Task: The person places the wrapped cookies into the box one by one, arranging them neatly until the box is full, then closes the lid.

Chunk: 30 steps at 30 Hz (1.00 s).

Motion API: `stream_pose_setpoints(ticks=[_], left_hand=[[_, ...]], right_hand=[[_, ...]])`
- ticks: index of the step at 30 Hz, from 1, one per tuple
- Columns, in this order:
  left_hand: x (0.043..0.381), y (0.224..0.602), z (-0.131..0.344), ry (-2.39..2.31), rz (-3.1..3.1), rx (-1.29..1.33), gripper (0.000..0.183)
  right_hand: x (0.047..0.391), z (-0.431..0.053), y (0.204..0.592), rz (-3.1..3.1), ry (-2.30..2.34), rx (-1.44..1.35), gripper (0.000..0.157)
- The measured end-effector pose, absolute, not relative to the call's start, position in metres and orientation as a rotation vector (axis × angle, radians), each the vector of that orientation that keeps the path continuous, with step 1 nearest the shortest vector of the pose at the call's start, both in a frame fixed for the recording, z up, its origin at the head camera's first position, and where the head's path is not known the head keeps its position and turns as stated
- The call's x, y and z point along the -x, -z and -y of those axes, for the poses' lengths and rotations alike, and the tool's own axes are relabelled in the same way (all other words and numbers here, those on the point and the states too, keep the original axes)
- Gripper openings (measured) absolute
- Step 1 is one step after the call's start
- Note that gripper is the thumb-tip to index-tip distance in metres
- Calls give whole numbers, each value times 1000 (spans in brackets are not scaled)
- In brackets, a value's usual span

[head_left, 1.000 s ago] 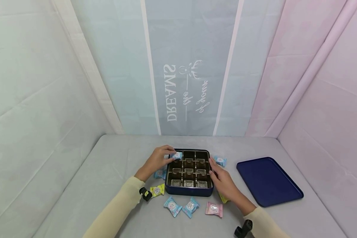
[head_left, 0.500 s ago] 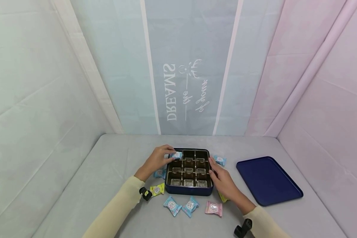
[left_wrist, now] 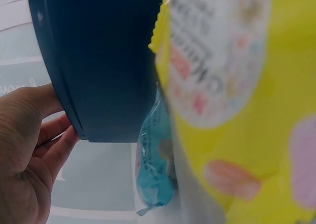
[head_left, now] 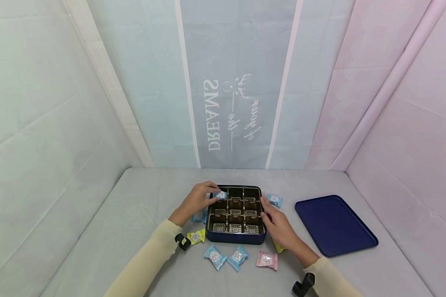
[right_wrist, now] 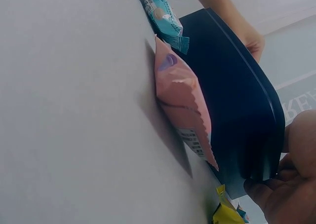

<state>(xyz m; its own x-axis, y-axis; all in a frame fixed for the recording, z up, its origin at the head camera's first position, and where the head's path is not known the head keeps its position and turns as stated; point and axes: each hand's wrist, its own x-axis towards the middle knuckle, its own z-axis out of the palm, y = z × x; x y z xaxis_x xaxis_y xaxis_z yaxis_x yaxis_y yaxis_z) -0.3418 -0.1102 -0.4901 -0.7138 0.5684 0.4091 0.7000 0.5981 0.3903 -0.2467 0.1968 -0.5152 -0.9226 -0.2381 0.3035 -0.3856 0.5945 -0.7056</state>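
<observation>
A dark blue tin (head_left: 236, 238) stands mid-table, with an insert of black square compartments inside. At its back left compartment, my left hand (head_left: 198, 199) pinches a blue wrapped candy (head_left: 221, 195) between thumb and fingers. My right hand (head_left: 280, 227) holds the tin's right side, thumb near the rim. The left wrist view shows the left hand (left_wrist: 29, 145) at the tin's upper edge, with the pinched candy hidden behind the wall. In the right wrist view the right hand (right_wrist: 291, 184) grips a corner of the tin (right_wrist: 227, 100).
A yellow candy (head_left: 196, 237) and a blue candy (head_left: 199, 216) lie left of the tin. Two blue candies and a pink candy (head_left: 267, 260) lie in front. Another blue candy (head_left: 274, 200) and a partly hidden yellow candy (head_left: 279, 247) are at right, and a dark blue lid (head_left: 336, 226) farther right.
The blue candy in my left hand has sunk very slightly at the back left compartment. My right hand and the tin stay in place.
</observation>
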Motion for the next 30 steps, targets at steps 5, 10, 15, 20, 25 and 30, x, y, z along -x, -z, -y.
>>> stream_pose_setpoints(ticks=[5, 10, 15, 20, 25, 30], left_hand=[[342, 492, 109, 778, 2587, 1055, 34], [342, 493, 109, 786, 2587, 1052, 33], [341, 493, 109, 783, 2575, 1063, 33], [339, 494, 109, 799, 2571, 1071, 32], [339, 495, 109, 783, 2573, 1068, 31], [338, 494, 112, 791, 2591, 1056, 31]], right_hand=[[247, -196, 514, 2647, -1245, -530, 55], [247, -197, 513, 2653, -1241, -534, 55], [246, -197, 513, 2649, -1225, -538, 55], [246, -196, 514, 2650, -1227, -535, 55], [247, -196, 514, 2655, -1233, -526, 55], [248, -197, 514, 2659, -1231, -523, 55]])
